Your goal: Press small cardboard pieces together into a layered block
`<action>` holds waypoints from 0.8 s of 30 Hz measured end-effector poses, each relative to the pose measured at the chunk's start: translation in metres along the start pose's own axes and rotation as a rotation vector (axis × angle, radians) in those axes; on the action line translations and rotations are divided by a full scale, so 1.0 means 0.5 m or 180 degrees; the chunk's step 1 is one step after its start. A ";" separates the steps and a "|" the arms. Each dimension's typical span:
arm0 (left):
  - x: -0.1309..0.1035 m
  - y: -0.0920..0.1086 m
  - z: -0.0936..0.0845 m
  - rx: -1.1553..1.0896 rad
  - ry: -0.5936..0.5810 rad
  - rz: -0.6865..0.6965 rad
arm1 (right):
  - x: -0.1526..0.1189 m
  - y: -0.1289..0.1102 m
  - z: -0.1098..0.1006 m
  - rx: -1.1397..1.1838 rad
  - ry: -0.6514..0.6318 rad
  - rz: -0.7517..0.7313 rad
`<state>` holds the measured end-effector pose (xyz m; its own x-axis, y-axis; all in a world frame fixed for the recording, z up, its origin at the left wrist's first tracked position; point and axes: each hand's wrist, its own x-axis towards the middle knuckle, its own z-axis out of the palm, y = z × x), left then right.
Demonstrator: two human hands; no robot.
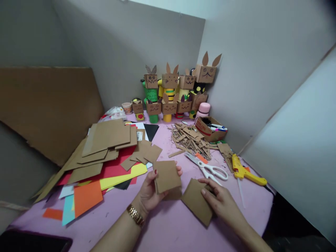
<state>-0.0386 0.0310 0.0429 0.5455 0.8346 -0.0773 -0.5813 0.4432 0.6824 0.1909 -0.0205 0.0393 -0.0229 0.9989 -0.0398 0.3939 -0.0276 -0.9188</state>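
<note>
My left hand [152,190] is closed around a small stack of square cardboard pieces [168,176], thumb on the near-left side and fingertips showing at the right edge. Just to the right, my right hand [222,199] grips another square cardboard piece [197,203] by its upper right side, thumb and fingers at its edge. This piece is tilted and sits close to the left stack's lower corner. White-handled scissors [207,168] lie beyond my right hand. More small cardboard squares [144,153] lie loosely behind my left hand.
Large cardboard sheets [107,136] and coloured paper [88,197] are piled at left. Cardboard scraps [189,138] form a heap beside a box of markers [210,128]. A yellow glue gun [245,171] lies at right. Several cardboard animal figures [170,80] stand at the back by a pink bottle [203,110].
</note>
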 end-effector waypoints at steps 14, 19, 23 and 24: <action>-0.013 -0.065 0.071 0.4134 0.0178 0.0446 | -0.050 0.013 0.050 -0.0451 0.0613 -0.0450; -0.016 -0.098 0.078 0.4098 0.0405 0.0355 | -0.077 0.027 0.074 0.0261 0.0543 -0.0238; -0.019 -0.114 0.075 0.4096 0.0264 0.0441 | -0.094 0.019 0.088 0.1038 0.0322 -0.0179; -0.021 -0.118 0.075 0.4101 0.0235 0.0456 | -0.096 0.019 0.092 0.1231 0.0257 -0.0183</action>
<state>0.0127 -0.0160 0.0304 0.4689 0.8822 0.0427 0.3865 -0.2484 0.8882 0.1536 -0.0702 0.0143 0.0436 0.9985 0.0329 0.0185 0.0321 -0.9993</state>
